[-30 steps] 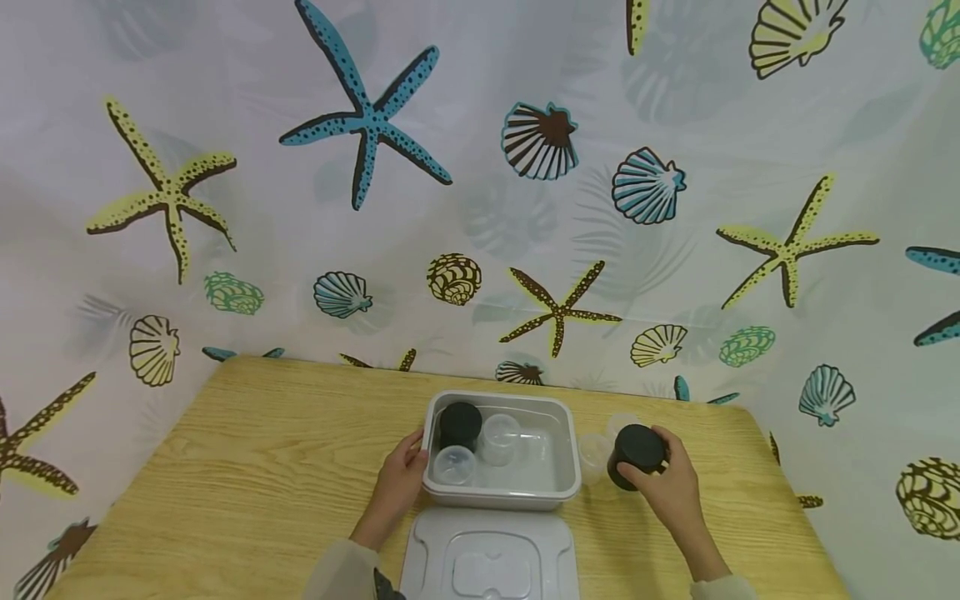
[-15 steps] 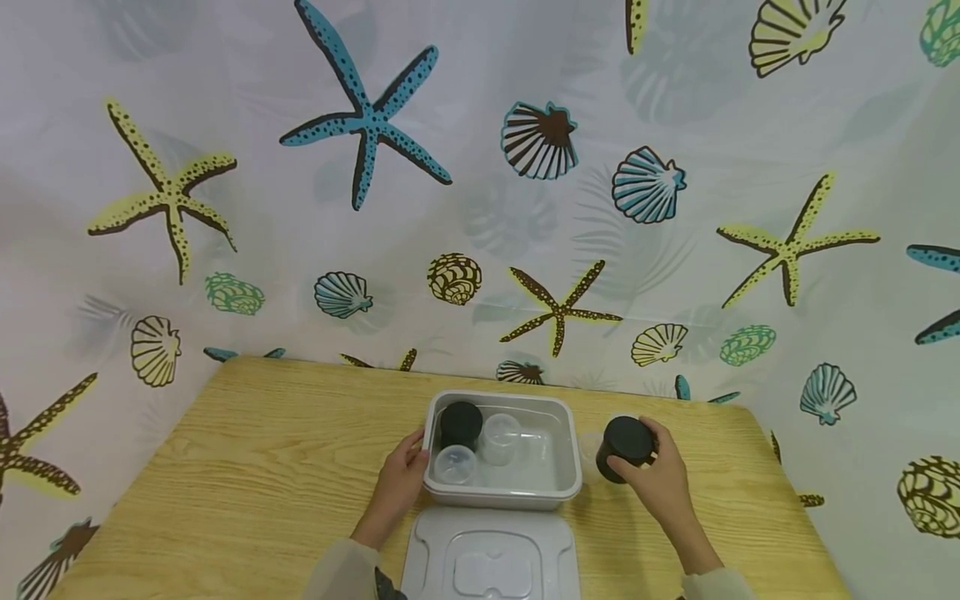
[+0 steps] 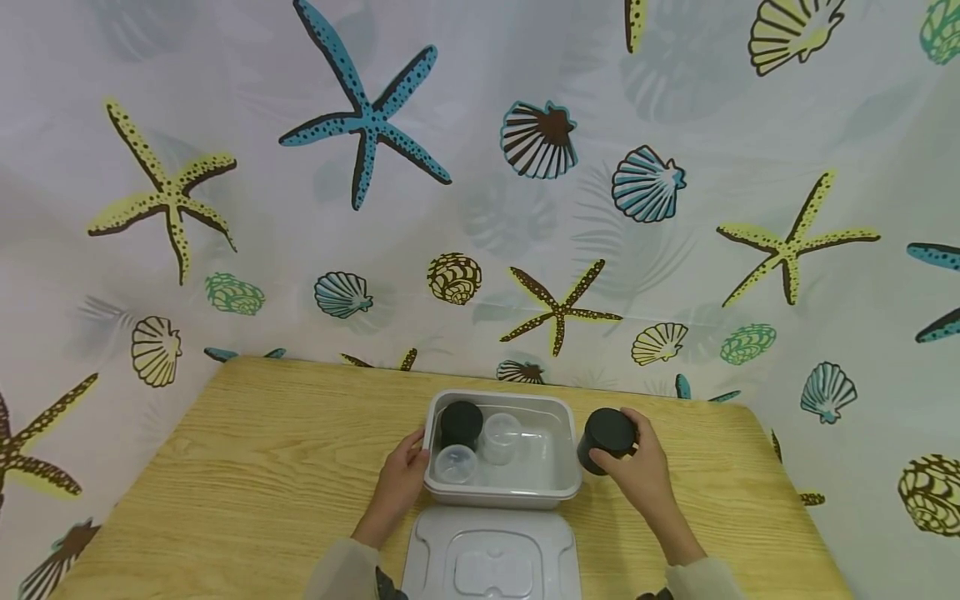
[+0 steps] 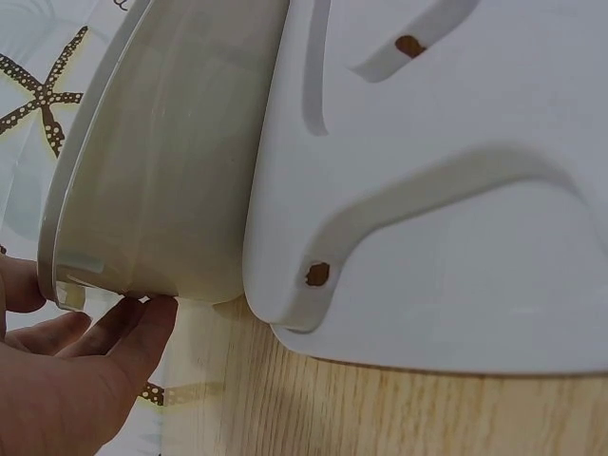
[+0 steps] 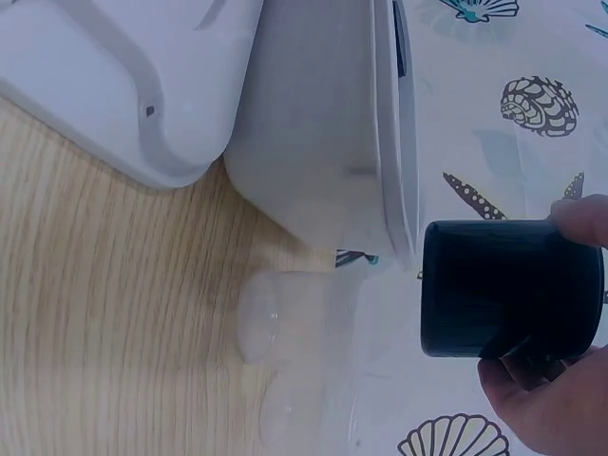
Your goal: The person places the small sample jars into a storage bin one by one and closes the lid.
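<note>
1. Right hand (image 3: pixel 641 462): grasping black cup (image 3: pixel 606 440), thumb on near side, fingers round far side, cup roughly upright
2. Black cup is in the air, lifted off the surface, just right of the tub (image 3: pixel 498 501) and outside it, at about rim height in the right wrist view; flat dark top faces up, can't tell if that's a lid or the base
3. Left hand (image 3: pixel 402 477): holding the tub by its left edge, digits bent at the rim and fingertips against the outer wall
4. Tub: pale grey, rectangular, open on top, upright
5. Inside tub: second black cup (image 3: pixel 461 423) in the far left corner, clear cup (image 3: pixel 455 464) in the near left corner, another clear cup (image 3: pixel 500 437) right of the second black cup; right part of the tub floor shows bare
6. Right wrist view only: two translucent cups (image 5: pixel 299 318) side by side, next to the tub's right side, low down, blurry; in the head view the black cup and right hand cover that area
7. Lid (image 3: pixel 495 554): pale, flat on the counter (image 3: pixel 277 467), near side of the tub, right up by it, bottom cut off by frame
8. Counter: light wood grain
9. Light sleeves (image 3: pixel 341 573) on both arms
10. Backdrop sheet (image 3: pixel 480 217): white, starfish and shell print, behind and at both sides
</note>
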{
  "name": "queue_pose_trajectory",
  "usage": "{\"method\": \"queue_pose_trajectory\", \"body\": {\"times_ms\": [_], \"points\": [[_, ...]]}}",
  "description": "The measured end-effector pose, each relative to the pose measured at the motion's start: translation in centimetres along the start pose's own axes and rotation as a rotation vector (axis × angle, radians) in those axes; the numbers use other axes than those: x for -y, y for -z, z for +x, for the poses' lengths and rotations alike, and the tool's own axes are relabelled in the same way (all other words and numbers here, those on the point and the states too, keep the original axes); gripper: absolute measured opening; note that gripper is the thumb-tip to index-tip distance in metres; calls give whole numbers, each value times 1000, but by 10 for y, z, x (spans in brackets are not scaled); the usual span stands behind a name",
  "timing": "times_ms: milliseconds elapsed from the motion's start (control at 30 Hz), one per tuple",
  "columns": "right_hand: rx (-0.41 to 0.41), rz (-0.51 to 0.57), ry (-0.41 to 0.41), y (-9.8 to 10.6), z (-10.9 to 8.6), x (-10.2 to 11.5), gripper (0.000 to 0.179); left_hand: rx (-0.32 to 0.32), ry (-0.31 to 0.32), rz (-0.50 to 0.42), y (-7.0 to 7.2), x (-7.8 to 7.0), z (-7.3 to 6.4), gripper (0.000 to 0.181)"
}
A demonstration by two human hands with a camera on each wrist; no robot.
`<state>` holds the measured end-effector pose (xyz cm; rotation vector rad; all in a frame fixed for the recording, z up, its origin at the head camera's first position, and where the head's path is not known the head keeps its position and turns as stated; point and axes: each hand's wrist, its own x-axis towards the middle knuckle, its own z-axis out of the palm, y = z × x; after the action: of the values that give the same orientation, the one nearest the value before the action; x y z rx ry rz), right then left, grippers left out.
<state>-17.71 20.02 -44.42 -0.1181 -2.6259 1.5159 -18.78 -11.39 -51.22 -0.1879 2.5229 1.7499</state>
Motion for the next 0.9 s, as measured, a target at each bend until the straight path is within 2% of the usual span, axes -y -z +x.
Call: {"method": "queue_pose_trajectory", "body": {"times_ms": [900], "points": [[6, 26, 67, -29, 0, 9, 72, -4, 17, -15, -1, 0, 1, 44]]}}
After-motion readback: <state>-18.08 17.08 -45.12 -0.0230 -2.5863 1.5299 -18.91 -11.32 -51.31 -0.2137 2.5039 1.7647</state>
